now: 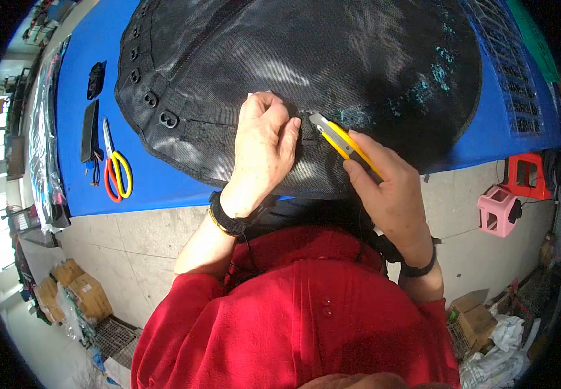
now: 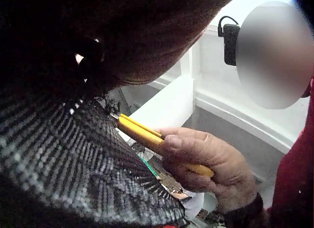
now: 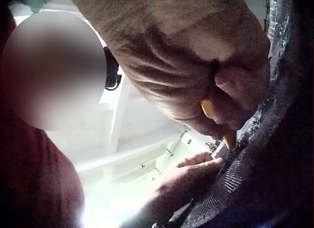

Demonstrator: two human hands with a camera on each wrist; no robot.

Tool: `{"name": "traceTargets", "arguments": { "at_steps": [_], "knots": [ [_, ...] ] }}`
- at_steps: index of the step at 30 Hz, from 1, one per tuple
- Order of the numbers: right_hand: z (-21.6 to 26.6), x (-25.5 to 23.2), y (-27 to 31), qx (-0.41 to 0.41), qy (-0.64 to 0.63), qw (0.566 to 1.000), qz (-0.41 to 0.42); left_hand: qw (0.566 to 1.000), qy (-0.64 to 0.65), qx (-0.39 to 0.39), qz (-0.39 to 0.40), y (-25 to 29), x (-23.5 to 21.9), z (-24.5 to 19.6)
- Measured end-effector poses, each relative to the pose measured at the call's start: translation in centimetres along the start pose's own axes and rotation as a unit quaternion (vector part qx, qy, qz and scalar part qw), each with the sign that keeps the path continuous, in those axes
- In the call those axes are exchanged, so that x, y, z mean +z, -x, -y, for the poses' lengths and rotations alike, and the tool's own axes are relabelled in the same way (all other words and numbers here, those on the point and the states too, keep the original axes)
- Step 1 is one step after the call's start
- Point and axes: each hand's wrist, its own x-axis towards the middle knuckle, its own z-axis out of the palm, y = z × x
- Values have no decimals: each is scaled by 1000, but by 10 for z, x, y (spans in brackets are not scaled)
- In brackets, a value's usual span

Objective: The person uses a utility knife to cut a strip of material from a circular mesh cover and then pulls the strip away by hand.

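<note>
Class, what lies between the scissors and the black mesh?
In the head view, only bare blue tabletop separates the scissors from the black mesh.

Glossy woven mesh (image 1: 306, 81), plastic-bodied cutter (image 1: 346, 145)

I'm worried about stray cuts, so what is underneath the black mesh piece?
Blue tabletop shows beyond the black mesh piece, left and right, so probably extends underneath. What the mesh covers below the yellow cutter cannot be seen.
</note>
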Motion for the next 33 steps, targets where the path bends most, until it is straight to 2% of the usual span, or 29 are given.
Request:
{"name": "traceTargets", "arguments": {
  "at_steps": [9,12,16,22,25,28,33],
  "knots": [
    [12,-18,3,9,29,998,47,1000,-13,-2,0,0,1,-1],
    [13,-28,4,43,0,997,67,1000,-11,0,-3,2,3,3],
    [4,-30,8,35,-15,997,72,1000,-21,1,-3,4,2,5],
    [-9,-25,11,58,-43,994,79,992,-122,-3,-4,5,-10,-25],
    [-10,-29,10,66,-54,993,80,992,-119,-23,33,4,-12,-26],
    [-13,-29,10,74,-66,993,70,994,-99,-11,50,1,-9,-13],
    [-18,-23,12,62,-73,994,46,999,-25,-13,44,3,-5,-3]
  ]
}}
